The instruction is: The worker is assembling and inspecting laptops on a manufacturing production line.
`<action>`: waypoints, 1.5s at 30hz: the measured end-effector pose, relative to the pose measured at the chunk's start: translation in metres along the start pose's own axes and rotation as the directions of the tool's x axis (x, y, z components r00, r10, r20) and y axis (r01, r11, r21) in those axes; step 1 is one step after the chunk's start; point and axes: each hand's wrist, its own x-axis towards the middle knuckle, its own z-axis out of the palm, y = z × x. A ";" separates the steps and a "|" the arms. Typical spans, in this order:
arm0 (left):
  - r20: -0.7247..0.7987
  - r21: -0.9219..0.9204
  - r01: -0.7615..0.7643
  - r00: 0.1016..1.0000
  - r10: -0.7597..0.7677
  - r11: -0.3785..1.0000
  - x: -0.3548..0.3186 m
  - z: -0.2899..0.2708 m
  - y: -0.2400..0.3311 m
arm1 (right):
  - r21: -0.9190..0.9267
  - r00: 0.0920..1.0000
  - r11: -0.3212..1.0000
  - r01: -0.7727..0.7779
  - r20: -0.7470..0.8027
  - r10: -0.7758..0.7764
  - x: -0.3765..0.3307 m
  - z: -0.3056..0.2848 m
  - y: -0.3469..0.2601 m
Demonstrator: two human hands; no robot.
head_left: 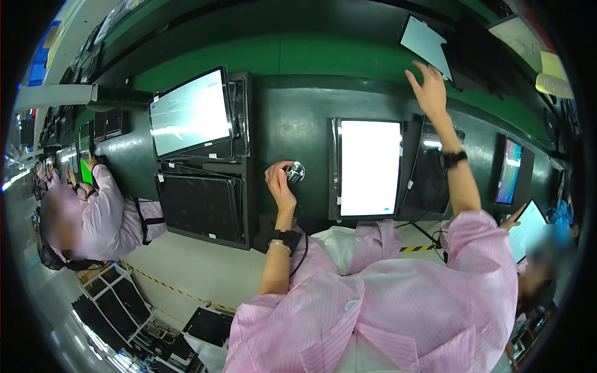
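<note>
The left hand (279, 181) curls its fingers around a small round shiny knob (295, 172), so its grip is closed on that knob. The knob sits on the dark green desk (292, 118), just to the left of a bright white screen (369, 168) that stands tall in front of the person. The right hand (428, 88) is lifted high with its fingers spread wide (its grip is loose and holds nothing), and it is near a white tilted panel (425, 42) at the top. Both arms wear a black wrist band and a pink striped sleeve. To the left, a lit screen (190, 112) leans above a stack of dark screens (200, 205). Further left, another person in a pink coat (109, 214) works at the same desk.
</note>
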 end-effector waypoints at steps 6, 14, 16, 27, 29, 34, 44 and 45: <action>-0.008 0.025 0.059 0.998 -0.058 0.998 0.000 0.000 0.002 | -0.407 0.957 0.913 0.039 0.277 0.082 0.076 0.093 0.099; -0.049 0.125 -0.040 0.998 0.046 0.991 -0.005 0.004 0.005 | -0.687 0.906 0.592 0.421 0.357 -0.230 0.100 0.116 0.114; -0.065 0.127 -0.015 0.998 0.023 0.992 -0.006 0.004 0.005 | -0.682 0.883 0.571 0.456 0.425 -0.199 0.105 0.116 0.092; -0.090 0.116 -0.042 0.995 0.053 0.992 -0.007 0.003 0.001 | -0.276 0.862 0.826 0.491 0.292 -0.415 0.103 0.006 -0.029; -0.111 0.095 -0.059 0.991 0.069 0.994 -0.008 0.004 0.001 | -0.036 0.882 0.924 0.380 0.314 -0.351 0.097 -0.026 -0.086; -0.083 0.098 -0.070 0.993 0.079 0.993 -0.013 0.004 -0.006 | 0.262 0.814 0.838 0.478 0.226 -0.535 0.061 -0.064 -0.207; -0.103 0.074 -0.130 0.985 0.137 0.989 -0.015 0.003 -0.008 | -0.194 0.480 0.440 0.877 0.284 -0.830 -0.016 0.009 -0.446; -0.099 0.073 -0.123 0.987 0.130 0.990 -0.015 0.002 -0.008 | -0.279 0.499 0.422 0.863 0.329 -0.802 -0.026 0.028 -0.466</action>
